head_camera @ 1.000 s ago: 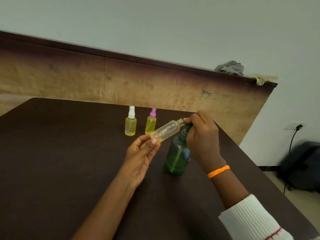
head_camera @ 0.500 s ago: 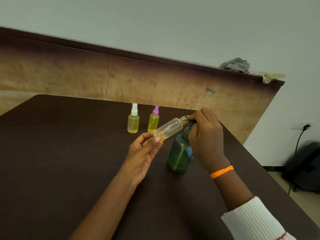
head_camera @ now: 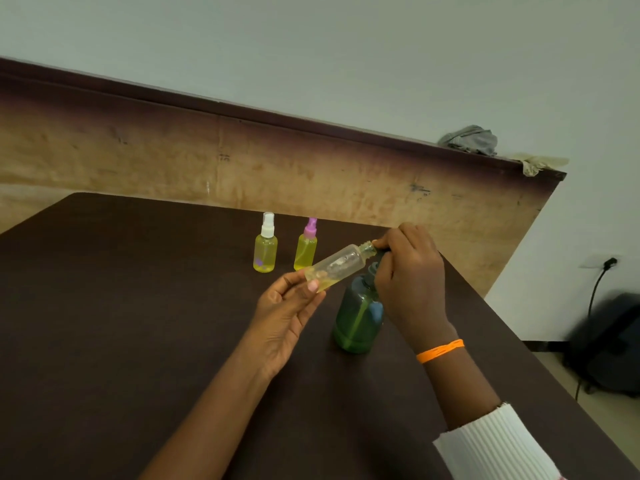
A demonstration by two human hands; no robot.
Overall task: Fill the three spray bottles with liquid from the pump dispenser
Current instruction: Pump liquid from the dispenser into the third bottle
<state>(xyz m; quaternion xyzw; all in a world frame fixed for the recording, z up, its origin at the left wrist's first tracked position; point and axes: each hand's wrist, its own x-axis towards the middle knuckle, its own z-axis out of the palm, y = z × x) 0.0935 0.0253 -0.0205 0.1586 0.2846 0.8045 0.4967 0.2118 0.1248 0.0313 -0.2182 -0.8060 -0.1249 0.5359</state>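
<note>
Left hand: the left hand [head_camera: 287, 311] came in palm-up from low centre, thumb and fingers pinching the base of the clear bottle [head_camera: 337, 266].
Clear bottle: uncapped, it lay tilted in the air, open neck up and to the right, a little yellow liquid pooled at its low end.
Right hand: the right hand [head_camera: 410, 282] arched over the pump dispenser [head_camera: 358, 317], fingers curled down round the pump head, wrist bent, an orange band [head_camera: 440, 350] on it and a white ribbed sleeve [head_camera: 491, 445] pushed up the forearm.
Nozzle and neck: they met under the fingertips; whether they touched, I could not tell.
Pump dispenser: green, upright on the dark surface [head_camera: 138, 323], partly full.
Filled bottles: the white-capped bottle [head_camera: 265, 249] and the pink-capped bottle [head_camera: 305, 252] stood side by side beyond the hands, both yellow with liquid.
</note>
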